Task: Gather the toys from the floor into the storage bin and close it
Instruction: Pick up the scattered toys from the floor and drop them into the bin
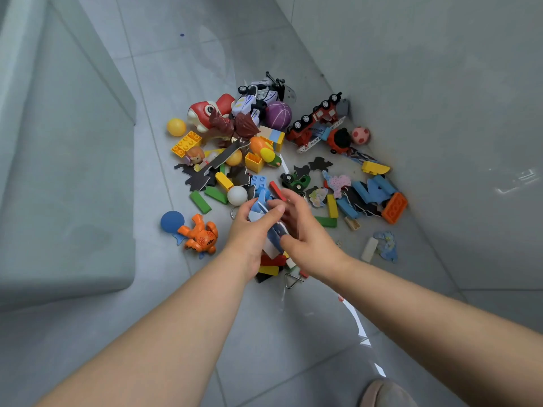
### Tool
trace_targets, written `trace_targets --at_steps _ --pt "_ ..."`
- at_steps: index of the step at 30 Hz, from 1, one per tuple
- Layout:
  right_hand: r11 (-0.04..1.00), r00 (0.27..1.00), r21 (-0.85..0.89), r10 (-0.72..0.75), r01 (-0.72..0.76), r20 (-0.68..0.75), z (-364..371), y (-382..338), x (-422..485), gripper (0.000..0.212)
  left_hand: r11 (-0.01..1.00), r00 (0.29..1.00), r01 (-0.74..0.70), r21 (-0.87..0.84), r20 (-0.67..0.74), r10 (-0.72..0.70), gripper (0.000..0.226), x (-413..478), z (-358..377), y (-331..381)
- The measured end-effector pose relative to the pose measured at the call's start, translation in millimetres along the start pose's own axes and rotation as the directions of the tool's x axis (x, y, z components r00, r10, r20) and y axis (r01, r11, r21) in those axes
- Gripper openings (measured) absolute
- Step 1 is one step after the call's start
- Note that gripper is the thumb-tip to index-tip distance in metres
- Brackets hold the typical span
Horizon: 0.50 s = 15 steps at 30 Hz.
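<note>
**A:** What've you got hold of?

**B:** My L hand [249, 227] has its fingers [270, 215] curled round a stack of blue-and-white flat pieces [260, 208], thumb across the top. My R hand [305, 230] pinches the same stack from the right, thumb on its near end. Both are closed on it and hold nothing else.

**A:** And the rest?

**B:** The toys [255, 136] are heaped on the floor [264, 333] in the far corner, just beyond my hands, w/ a few bricks under them. The orange figure [202, 233] sits apart at near left. The big grey box [58, 201] on the left is prob the bin, but I can't tell. I see no lid.

**A:** How do you do this bit well?

**B:** Imo, square the stack up first, since thin pieces fan out & slip. Then take it firmly in one hand so the other is free to sweep up more flat bits. I'd go easy near the white ball [237, 195]. It's just beyond my L hand & would likely roll if nudged.

**A:** Any writing or brands?

**B:** The white toy car [258, 98] at the far side has dark marks on its side, too small to read. Nothing legible on the fire truck [316, 120] either.
</note>
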State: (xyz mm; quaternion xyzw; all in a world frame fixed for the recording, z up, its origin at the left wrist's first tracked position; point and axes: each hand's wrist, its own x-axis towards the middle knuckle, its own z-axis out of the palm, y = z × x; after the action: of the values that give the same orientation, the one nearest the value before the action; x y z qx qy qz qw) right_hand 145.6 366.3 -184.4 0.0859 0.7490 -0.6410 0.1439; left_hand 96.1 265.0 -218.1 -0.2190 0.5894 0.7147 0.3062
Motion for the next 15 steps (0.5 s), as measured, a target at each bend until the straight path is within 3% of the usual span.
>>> trace_targets --at_steps 3,6,8,10,15 --pt "1.0 0.993 0.011 -0.019 0.021 -0.113 -10.4 -0.1 10.4 0.059 0.992 0.993 -0.066 0.11 -0.092 0.076 0.047 -0.4 -3.7 -0.6" --pt "0.927 0.964 -0.368 -0.039 -0.064 -0.264 -29.3 14.1 38.3 0.038 0.967 0.981 -0.136 0.216 -0.104 0.161 0.045 -2.4 -10.0 0.5" --pt "0.784 0.97 -0.601 0.009 -0.158 -0.243 -34.7 25.4 58.6 0.042 0.962 0.978 -0.145 0.231 -0.113 0.175 0.05 -5.1 -14.1 2.7" --pt "0.683 0.978 -0.705 0.082 -0.194 -0.19 -29.8 30.7 72.2 0.052 0.966 0.978 -0.132 0.223 -0.13 0.164 0.057 -5.8 -18.5 4.3" --pt "0.647 0.974 -0.734 0.06 -0.206 -0.22 -9.2 32.4 86.5 0.067 0.981 0.976 -0.098 0.167 -0.177 0.128 0.057 -3.6 -27.9 4.7"
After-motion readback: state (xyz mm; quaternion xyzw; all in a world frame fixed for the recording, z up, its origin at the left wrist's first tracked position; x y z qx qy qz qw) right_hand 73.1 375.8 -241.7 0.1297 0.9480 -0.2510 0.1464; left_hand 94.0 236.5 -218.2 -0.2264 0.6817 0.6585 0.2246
